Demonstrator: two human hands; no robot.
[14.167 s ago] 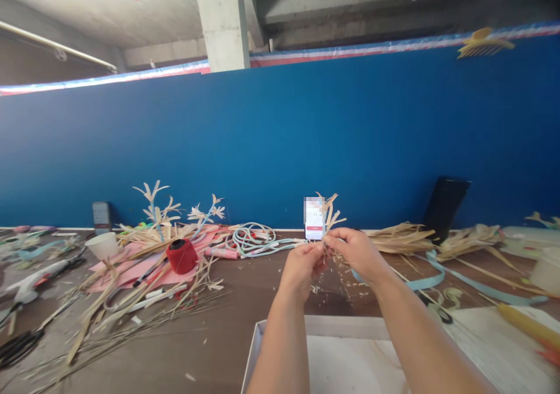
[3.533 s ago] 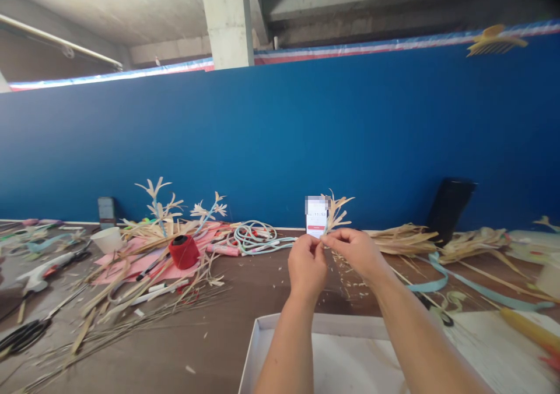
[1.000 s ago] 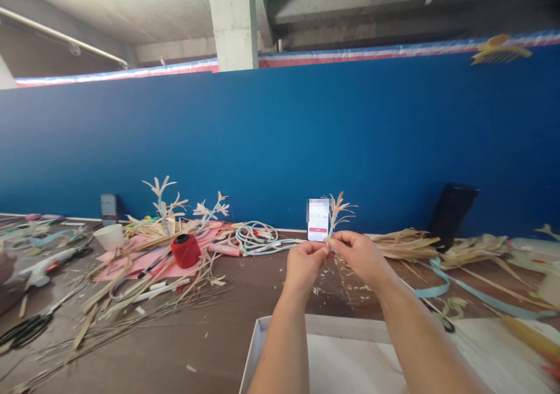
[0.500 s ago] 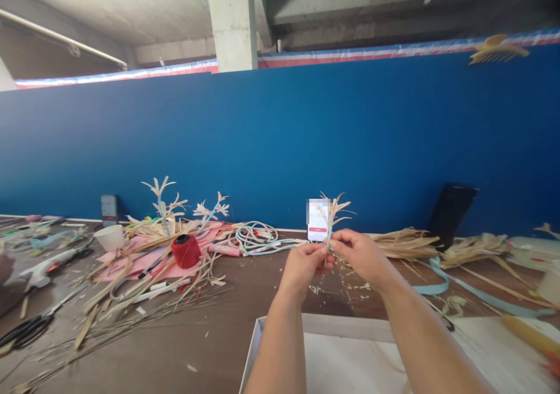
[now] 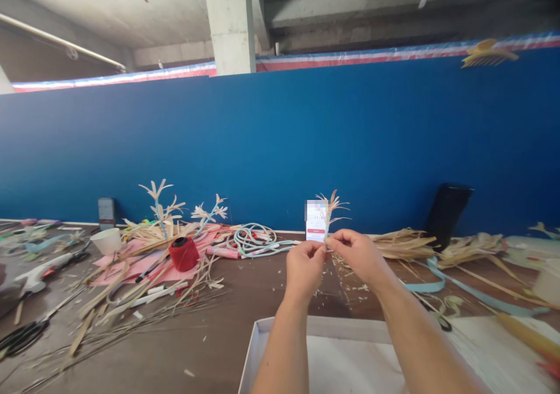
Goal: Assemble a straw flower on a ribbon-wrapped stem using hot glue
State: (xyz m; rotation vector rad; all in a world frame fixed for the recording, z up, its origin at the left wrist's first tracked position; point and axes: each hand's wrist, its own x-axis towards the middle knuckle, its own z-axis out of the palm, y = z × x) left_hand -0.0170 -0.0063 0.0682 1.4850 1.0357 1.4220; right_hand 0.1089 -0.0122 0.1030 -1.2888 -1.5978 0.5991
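Between my hands stands a straw flower, with thin pale petals spreading at its top and a stem wrapped in light blue. My left hand pinches the low end of the stem. Just above that, the thumb and forefinger of my right hand close on the same stem. Both grips cover the stem's bottom. Right behind the flower a phone with a lit screen leans upright. Below my wrists lies a shallow white box.
Left are a red thread spool, pink paper, a white cup, black-handled scissors, a glue gun and finished straw flowers. A coiled cable lies behind. Right are straw bundles, blue ribbon and a dark phone.
The flower has turned slightly in my fingers, and its petals point differently. My left hand has rolled a little, its fingers now more curled under. The view has shifted slightly.
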